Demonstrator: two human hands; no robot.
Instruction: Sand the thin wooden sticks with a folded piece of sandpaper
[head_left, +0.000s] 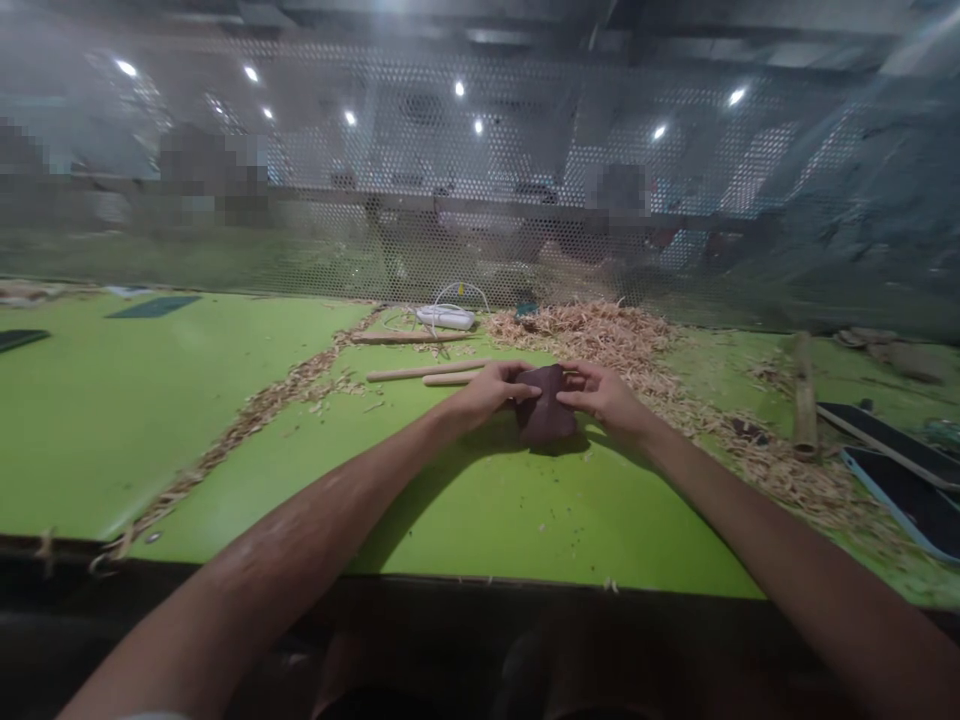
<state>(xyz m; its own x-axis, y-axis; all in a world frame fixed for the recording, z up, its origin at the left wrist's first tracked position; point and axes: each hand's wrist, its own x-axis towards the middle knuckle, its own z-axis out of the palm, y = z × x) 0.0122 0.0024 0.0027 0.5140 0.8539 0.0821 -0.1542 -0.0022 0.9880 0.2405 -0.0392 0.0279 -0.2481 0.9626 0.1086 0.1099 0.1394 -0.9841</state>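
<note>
A dark brown lump [547,410] rests on the green table [465,500], close to the middle of the view. My left hand [495,392] grips its left side, thumb on the near face. On the right side, my right hand [604,398] holds the same lump between thumb and fingers. Some fingertips are hidden behind it. Just beyond my left hand lie two thin wooden sticks, one longer [420,372] and one partly covered [450,380].
Wood shavings [592,335] are heaped behind and right of my hands. A white power strip [446,317] with a cable sits farther back. At right are a bamboo piece [804,400] and two phones [900,440] [907,500]. A perforated screen [487,220] stands behind the table.
</note>
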